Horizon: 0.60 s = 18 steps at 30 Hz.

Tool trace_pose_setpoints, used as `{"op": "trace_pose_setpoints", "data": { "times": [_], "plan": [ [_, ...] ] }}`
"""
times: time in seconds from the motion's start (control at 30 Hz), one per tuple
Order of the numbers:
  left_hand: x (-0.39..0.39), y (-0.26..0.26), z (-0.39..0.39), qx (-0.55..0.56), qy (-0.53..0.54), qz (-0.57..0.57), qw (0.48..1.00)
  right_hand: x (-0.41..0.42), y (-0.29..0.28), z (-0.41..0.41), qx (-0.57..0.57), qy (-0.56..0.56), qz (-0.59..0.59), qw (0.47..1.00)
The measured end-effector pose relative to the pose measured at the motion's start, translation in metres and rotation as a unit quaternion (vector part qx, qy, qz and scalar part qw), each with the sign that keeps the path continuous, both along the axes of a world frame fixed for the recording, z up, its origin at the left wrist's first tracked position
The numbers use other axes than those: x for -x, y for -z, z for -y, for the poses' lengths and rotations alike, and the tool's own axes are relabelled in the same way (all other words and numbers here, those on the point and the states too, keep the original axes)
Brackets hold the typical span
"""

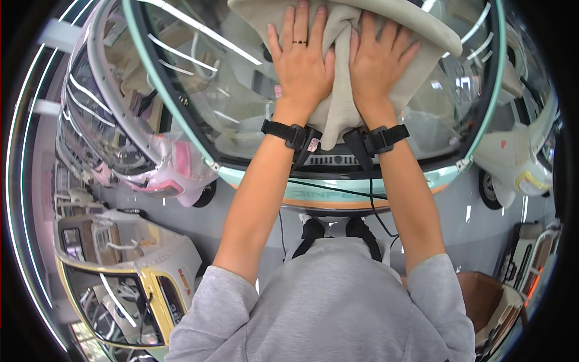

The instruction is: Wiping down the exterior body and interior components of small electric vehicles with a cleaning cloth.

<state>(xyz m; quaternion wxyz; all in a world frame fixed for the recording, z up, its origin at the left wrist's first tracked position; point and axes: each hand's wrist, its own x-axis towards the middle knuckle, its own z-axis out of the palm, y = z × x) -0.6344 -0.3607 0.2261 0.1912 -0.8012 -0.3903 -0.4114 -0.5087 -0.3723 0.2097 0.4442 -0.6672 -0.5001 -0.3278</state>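
A beige cloth (340,108) lies over the glass windshield (235,81) of a mint-green small vehicle. On its left part my left hand (301,63) rests palm down, fingers spread, with a ring on one finger. My right hand (380,63) presses flat on the right part, its fingers also apart. Between my two thumbs the cloth is bunched into a raised fold that hangs down towards me. The cloth's far part runs out at the top of the view. Each wrist carries a black strap (282,130) with a black device on it.
Below the glass are a vent grille (334,159) and the mint-and-orange front panel (334,192), which bears lettering. Black cables (374,203) hang from my wrists. A pink vehicle (176,158) stands left, a yellow-and-white one (131,271) lower left, a cream one (511,149) right.
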Motion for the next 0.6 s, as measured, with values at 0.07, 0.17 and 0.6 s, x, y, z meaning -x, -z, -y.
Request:
{"op": "trace_pose_setpoints", "data": {
  "times": [0.07,0.17,0.6],
  "plan": [
    [0.035,0.008,-0.002,0.017,-0.033,0.005,0.999,0.035,-0.007,-0.005,0.008,-0.039,0.013,0.999],
    [0.089,0.032,-0.004,0.032,-0.115,0.082,0.989,0.09,-0.011,-0.009,0.031,-0.121,0.027,0.992],
    [0.258,0.201,0.102,0.278,-0.366,-0.02,0.888,0.263,0.101,0.033,0.187,-0.38,0.251,0.87]
  ]
}}
